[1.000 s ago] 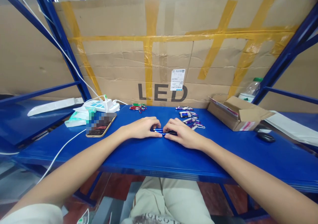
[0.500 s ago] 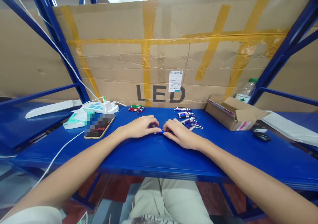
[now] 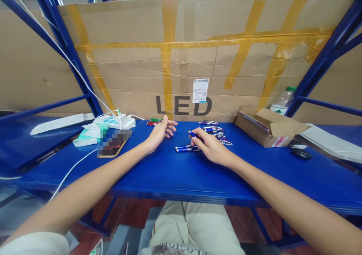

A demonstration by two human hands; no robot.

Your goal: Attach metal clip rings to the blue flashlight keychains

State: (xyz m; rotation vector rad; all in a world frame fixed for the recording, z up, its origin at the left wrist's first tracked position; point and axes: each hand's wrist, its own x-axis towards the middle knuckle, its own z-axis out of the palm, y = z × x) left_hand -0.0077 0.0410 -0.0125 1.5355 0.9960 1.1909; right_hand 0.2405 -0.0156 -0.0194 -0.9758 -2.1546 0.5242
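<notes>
My left hand (image 3: 161,133) is raised over the blue tabletop with its fingers apart and nothing in it. Behind it, partly covered, lie red keychain flashlights (image 3: 152,123) and green ones (image 3: 155,119). Between thumb and fingers, my right hand (image 3: 208,144) holds a small blue keychain flashlight (image 3: 193,134), tilted upward. Just below that hand, blue flashlights (image 3: 183,148) lie side by side, their right ends hidden by the fingers. Behind the right hand are several more blue and purple flashlights with metal clips (image 3: 212,129), partly covered.
A phone (image 3: 113,144), a white power strip (image 3: 114,121) and a green-and-white packet (image 3: 87,136) are at the left. On the right stand an opened cardboard box (image 3: 268,129), a black mouse (image 3: 300,154) and a bottle (image 3: 284,100). A taped cardboard sheet (image 3: 127,74) walls the back.
My hands have drawn apart. The left has lifted up and left and opened. The right now holds a blue flashlight raised, and blue flashlights previously covered by my hands show on the table.
</notes>
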